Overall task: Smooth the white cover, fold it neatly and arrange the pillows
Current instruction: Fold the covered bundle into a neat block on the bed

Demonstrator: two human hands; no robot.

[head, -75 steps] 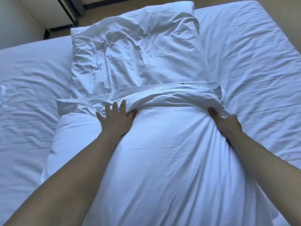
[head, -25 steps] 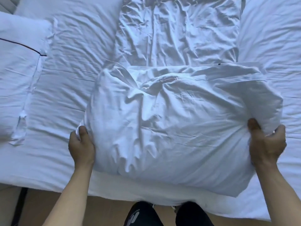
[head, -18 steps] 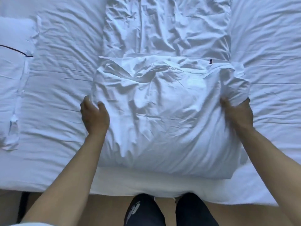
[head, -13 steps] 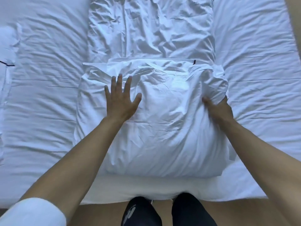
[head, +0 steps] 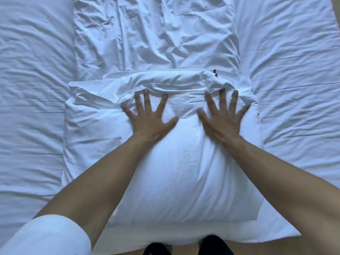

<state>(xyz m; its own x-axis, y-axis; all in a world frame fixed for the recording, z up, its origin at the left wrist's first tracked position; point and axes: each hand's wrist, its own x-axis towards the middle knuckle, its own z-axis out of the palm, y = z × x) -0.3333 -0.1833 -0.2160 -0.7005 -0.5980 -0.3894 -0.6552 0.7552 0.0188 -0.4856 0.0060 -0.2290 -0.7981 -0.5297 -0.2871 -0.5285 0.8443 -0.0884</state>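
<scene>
Nearest the camera, the person's dark-clad legs [head: 187,245] are showing just past the near edge of the bed [head: 33,126], and a white sleeve [head: 46,236] is covering the left upper arm. Both bare forearms are reaching out over the pillow [head: 180,172], which is lying on the bed at its near edge, directly in front of the person.

On the pillow's far half, the left hand [head: 149,116] is pressing down flat, fingers spread, gripping nothing. Beside it, toward the pillow's right side, the right hand [head: 222,116] is doing the same, palm down and splayed, holding nothing. The fingertips of both are reaching the bunched flap [head: 165,81] of loose cloth at the pillow's far end, where a small dark tag [head: 215,73] is showing near the right corner.

The pillow is looking plump, soft and light; it is sinking under the palms and will likely spring back. Its case is thin, creasing easily and probably sliding on the sheet. It is best taken by its two side edges or corners.

Beyond the pillow, the white cover [head: 156,34] is lying as a folded, heavily wrinkled panel along the middle of the bed, touching the pillow's far end. It is looking limp and light, and is best pinched at corners or hems.
</scene>
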